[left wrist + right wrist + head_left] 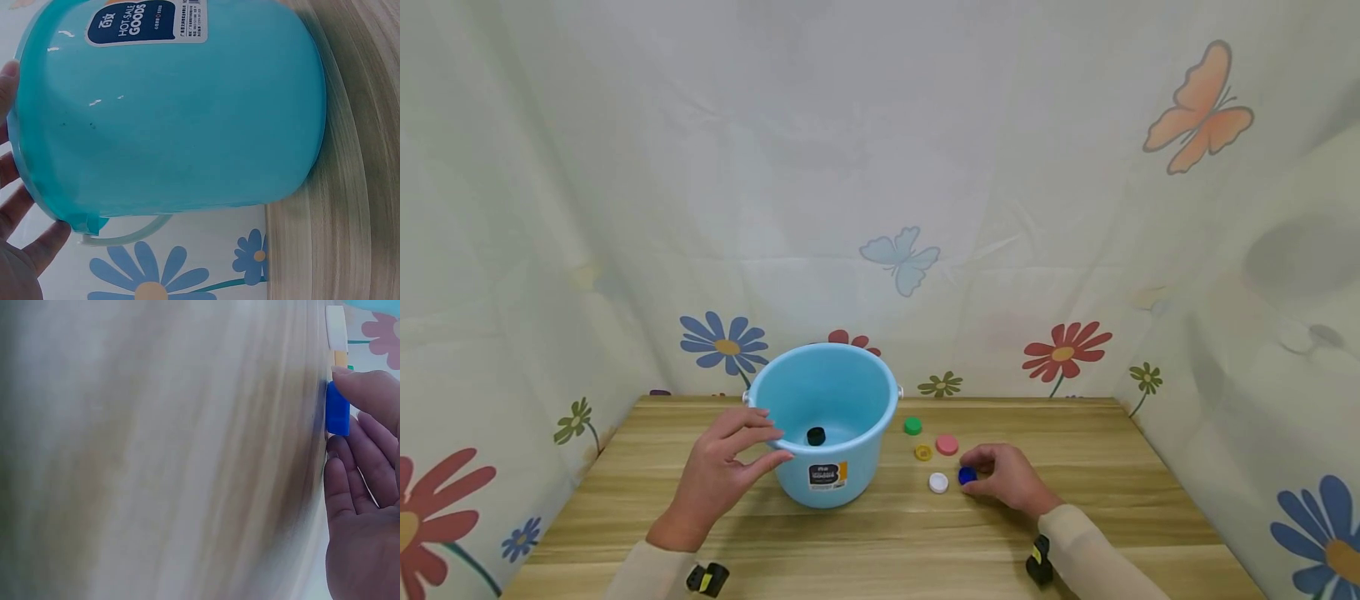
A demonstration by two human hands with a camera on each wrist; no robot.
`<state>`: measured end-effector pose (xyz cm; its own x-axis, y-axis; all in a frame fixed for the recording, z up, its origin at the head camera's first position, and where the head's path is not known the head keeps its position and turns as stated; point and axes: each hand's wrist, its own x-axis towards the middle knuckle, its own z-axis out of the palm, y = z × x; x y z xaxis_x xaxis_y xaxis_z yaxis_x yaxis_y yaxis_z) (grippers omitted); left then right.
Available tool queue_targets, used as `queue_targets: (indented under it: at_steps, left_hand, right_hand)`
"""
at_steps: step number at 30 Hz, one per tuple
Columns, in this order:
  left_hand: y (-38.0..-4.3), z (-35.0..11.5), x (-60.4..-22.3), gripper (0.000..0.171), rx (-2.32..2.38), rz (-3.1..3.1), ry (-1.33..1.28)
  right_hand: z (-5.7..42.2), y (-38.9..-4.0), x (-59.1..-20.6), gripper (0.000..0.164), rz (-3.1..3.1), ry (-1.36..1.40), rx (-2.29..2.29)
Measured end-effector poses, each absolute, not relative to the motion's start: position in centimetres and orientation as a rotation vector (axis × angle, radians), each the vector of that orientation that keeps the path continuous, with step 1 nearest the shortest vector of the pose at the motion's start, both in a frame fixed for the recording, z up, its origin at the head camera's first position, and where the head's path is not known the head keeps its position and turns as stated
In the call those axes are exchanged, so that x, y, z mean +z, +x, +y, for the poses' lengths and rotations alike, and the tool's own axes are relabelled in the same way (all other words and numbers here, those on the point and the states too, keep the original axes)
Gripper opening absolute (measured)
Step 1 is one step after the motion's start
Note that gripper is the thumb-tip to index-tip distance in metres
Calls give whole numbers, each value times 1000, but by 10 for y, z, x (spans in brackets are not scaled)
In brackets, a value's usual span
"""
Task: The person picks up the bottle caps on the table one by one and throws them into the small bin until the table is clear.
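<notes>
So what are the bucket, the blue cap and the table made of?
Bucket: apparently plastic, smooth with a slight sheen, moulded rim. Blue cap, pinched by the right hand: likely hard plastic, evenly coloured. Table: wood-grain surface, matte; solid wood or laminate, cannot tell.

Glossy smooth plastic bucket on a matt wood-grain table.
</notes>
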<state>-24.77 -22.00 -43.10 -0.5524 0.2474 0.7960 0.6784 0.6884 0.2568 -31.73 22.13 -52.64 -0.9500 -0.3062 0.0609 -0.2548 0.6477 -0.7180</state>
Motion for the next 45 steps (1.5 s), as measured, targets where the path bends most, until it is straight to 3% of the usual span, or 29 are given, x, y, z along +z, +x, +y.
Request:
queue_targets:
  at_steps: [24,45]
  left_hand:
    - [-246,-220,-433,37,-716,-2105,-717]
    - [-245,-218,-430,38,-695,-2081,-736]
  right_hand:
    - [220,-319,-528,30,2842,-551,-1133]
    - [218,-317,-518,33,2802,-444,-1257]
